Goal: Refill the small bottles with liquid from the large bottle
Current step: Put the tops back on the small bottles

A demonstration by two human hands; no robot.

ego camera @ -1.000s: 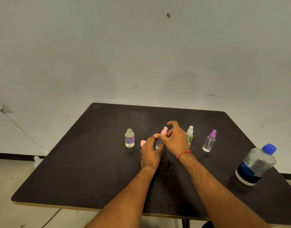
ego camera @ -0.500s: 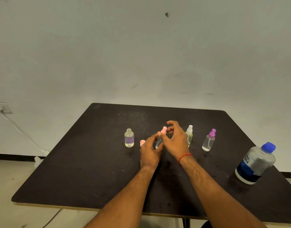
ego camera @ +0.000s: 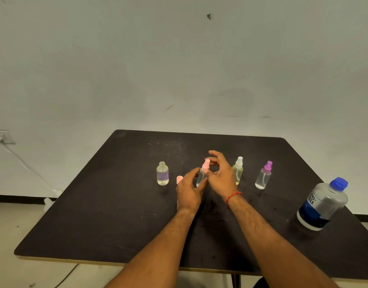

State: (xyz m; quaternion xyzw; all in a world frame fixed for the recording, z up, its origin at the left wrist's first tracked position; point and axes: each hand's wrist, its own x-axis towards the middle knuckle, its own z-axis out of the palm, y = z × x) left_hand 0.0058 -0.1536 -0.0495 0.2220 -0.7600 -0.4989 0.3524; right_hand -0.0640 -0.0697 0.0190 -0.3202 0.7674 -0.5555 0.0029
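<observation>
The left hand [ego camera: 188, 189] holds the pink bottle [ego camera: 201, 177] low, standing up. The right hand [ego camera: 220, 175] pinches its pink top [ego camera: 206, 165] from above. The big bottle [ego camera: 322, 204] sits far right, nearer the right hand.

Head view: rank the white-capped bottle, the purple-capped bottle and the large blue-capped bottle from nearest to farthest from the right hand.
1. White-capped bottle, just right of the right hand, partly behind it.
2. Purple-capped bottle, farther right, standing apart.
3. Large blue-capped bottle, by the table's right edge.
</observation>
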